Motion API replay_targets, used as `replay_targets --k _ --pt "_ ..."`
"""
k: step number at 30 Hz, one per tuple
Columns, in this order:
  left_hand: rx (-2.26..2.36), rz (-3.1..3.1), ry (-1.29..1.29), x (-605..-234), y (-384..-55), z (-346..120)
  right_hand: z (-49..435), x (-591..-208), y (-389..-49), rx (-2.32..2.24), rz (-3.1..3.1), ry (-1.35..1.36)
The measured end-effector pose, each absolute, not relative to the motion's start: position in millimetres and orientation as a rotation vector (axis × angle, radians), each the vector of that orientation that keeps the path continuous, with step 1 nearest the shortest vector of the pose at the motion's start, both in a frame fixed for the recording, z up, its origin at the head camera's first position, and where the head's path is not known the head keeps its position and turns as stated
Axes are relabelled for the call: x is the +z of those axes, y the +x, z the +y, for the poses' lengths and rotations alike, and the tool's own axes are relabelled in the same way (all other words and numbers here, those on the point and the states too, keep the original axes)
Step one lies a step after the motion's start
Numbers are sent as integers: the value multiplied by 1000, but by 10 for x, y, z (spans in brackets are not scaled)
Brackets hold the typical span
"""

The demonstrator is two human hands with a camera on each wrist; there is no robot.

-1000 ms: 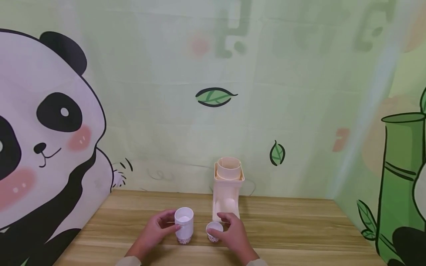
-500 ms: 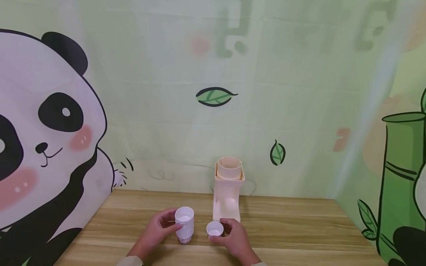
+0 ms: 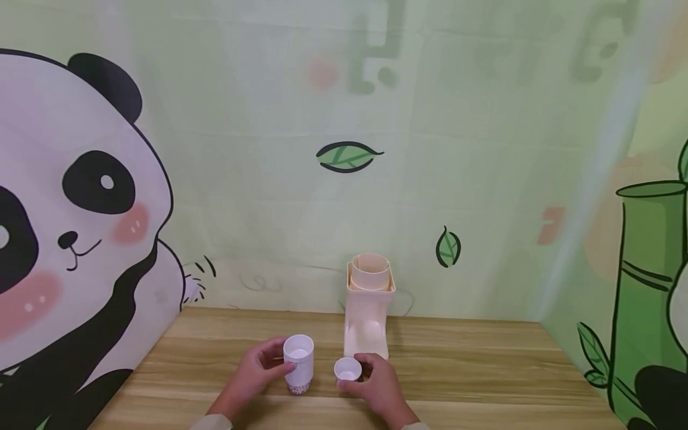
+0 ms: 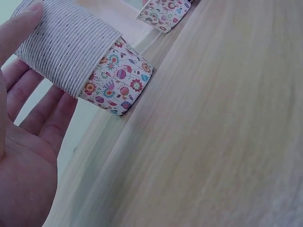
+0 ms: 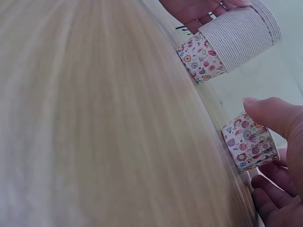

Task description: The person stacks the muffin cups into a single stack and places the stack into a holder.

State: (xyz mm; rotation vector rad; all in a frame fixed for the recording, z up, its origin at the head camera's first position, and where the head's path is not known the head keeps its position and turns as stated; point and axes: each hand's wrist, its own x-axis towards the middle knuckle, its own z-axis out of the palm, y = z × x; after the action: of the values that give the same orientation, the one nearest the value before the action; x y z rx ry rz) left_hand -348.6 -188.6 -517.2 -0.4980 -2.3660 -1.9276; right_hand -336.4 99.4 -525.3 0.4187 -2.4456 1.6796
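My left hand point(image 3: 257, 371) grips a tall stack of nested paper cups point(image 3: 300, 361), thumb in front and fingers behind. In the left wrist view the stacked rims point(image 4: 71, 45) form close ridges, and the lowest cup's flower print point(image 4: 118, 78) shows beneath them. To the right, my right hand point(image 3: 380, 385) holds a single small paper cup point(image 3: 347, 369) between thumb and fingers, its mouth upward. The same floral pattern covers this single cup point(image 5: 248, 142) in the right wrist view. Both the stack and the cup stand upright at the tabletop.
Just behind the single cup stands a pale pink plastic holder point(image 3: 366, 322) with a round tube point(image 3: 369, 273) at its top. The wooden table point(image 3: 473, 370) meets a green cloth backdrop point(image 3: 258, 197) printed with a panda, leaves and bamboo.
My right thumb has slid down from the single cup's front, and the index finger has lowered beside its rim. The left hand and the stack stay almost where they were.
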Motion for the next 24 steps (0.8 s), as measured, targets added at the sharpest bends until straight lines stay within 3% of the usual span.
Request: replay_targets --k 24 --pt "-1956 -2359 -467 -5175 -3479 -1872 961 -5143 -3385 1894 -2375 437"
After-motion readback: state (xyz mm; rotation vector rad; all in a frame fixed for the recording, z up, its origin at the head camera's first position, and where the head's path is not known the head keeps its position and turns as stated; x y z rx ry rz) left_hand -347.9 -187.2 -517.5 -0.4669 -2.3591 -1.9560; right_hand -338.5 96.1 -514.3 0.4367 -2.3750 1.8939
